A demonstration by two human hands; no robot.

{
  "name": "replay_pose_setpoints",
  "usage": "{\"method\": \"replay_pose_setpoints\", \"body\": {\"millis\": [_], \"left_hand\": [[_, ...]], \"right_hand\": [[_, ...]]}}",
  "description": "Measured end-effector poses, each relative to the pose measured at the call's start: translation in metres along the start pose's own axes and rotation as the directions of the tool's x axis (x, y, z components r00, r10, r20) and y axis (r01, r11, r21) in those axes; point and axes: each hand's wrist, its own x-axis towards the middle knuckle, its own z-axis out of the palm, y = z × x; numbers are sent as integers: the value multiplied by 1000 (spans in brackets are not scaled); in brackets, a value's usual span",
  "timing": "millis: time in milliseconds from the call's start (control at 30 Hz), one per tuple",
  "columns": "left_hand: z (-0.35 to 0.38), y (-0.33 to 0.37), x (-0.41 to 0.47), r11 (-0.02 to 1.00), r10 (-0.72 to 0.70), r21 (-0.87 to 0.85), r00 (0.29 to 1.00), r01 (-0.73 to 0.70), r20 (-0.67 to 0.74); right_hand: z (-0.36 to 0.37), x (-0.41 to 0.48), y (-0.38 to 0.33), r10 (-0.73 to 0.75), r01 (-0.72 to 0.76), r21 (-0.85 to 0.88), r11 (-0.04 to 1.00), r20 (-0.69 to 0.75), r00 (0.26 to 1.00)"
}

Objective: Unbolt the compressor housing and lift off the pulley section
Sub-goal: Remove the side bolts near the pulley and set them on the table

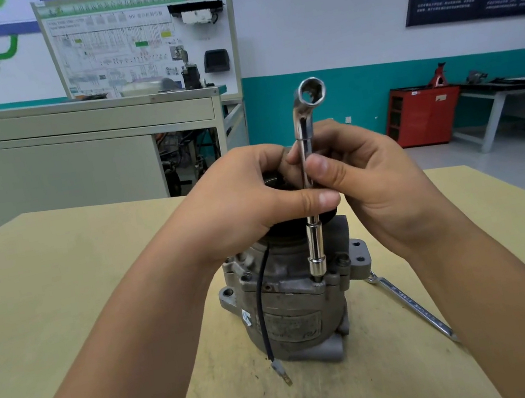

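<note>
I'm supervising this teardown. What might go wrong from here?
The socket wrench stands upright on a housing bolt, only pinched by the right hand; it may slip and round the bolt. The compressor sits unclamped on the table, steadied by the left hand on the pulley; torque may tip it.

Grey compressor (pixel 292 305), chrome socket wrench (pixel 317 245), tan table (pixel 63 301).

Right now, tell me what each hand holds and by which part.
The right hand pinches the socket wrench by its mid-shaft. The left hand grips the compressor by its pulley top.
</note>
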Motion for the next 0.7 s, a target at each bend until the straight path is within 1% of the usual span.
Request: {"method": "replay_pose_setpoints", "body": {"millis": [167, 567, 700], "left_hand": [[-4, 0, -1, 1000, 16, -10, 998, -15, 65], [1, -1, 2, 1000, -28, -2, 999, 28, -24], [2, -2, 2, 1000, -12, 24, 999, 13, -46]], "right_hand": [[-1, 0, 0, 12, -12, 12, 1000, 5, 1000], [0, -1, -2, 11, -11, -31, 999, 12, 1000], [2, -1, -3, 17, -16, -43, 999, 12, 1000]]}}
